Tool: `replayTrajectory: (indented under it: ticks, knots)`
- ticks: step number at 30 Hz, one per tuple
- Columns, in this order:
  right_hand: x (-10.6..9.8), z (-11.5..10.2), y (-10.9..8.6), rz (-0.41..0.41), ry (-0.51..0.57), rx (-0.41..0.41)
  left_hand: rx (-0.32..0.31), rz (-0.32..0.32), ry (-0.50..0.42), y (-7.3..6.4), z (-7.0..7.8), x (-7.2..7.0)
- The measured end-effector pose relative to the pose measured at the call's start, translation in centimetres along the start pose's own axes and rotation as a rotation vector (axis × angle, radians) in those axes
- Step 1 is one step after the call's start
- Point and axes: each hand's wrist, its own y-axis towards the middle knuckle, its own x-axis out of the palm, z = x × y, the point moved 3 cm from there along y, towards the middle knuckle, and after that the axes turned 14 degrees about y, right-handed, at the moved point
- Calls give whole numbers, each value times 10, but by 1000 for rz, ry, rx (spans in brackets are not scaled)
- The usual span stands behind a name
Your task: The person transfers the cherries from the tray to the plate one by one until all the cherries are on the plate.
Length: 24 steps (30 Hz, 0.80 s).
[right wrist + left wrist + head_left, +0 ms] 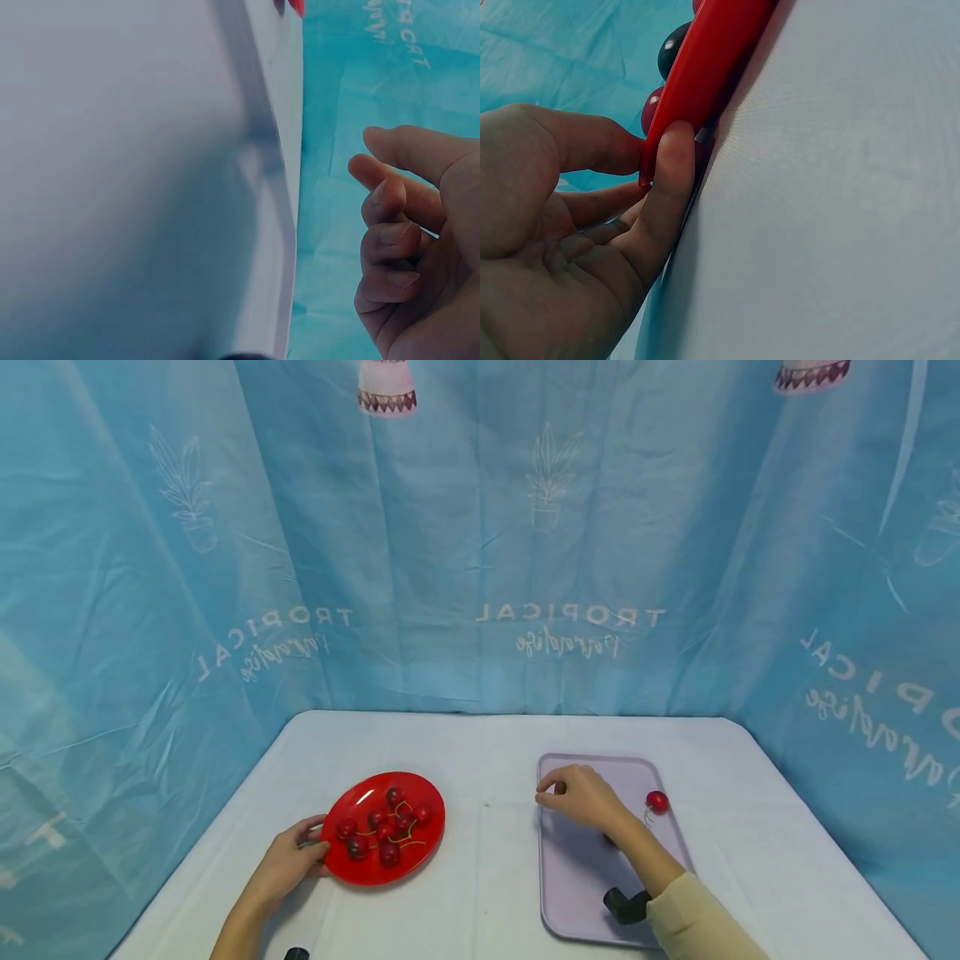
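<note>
On the left of the table, my left hand [291,860] pinches the near-left rim of a red plate [352,870]. The left wrist view shows the plate [705,82] held at its edge between thumb and fingers. Several dark red cherries [389,853] with thin green stems lie on it. Over a lilac tray [562,902] at the right is my right hand [581,795], fingers bent, thumb and index fingertip slightly apart. Nothing shows between those fingertips in the right wrist view of the hand [420,247]. A red cherry [657,802] sits at the tray's right side.
A small dark thing [609,840] on the tray is partly hidden behind my right forearm. A black device [626,907] is at my right wrist. White cloth [480,893] covers the table, and blue printed curtains [450,527] enclose its back and sides.
</note>
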Motion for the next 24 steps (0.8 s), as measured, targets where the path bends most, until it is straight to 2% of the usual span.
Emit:
replayTrajectory:
  ticks: [10,16,24]
  knots:
    - [-18,14,-14,47,5,61,40,-3,4,2,2,1]
    - [-26,24,-18,70,-48,58,26,0,-9,-1,1,1]
    - [-37,31,-22,78,-67,63,18,-1,-22,-1,-1,-1]
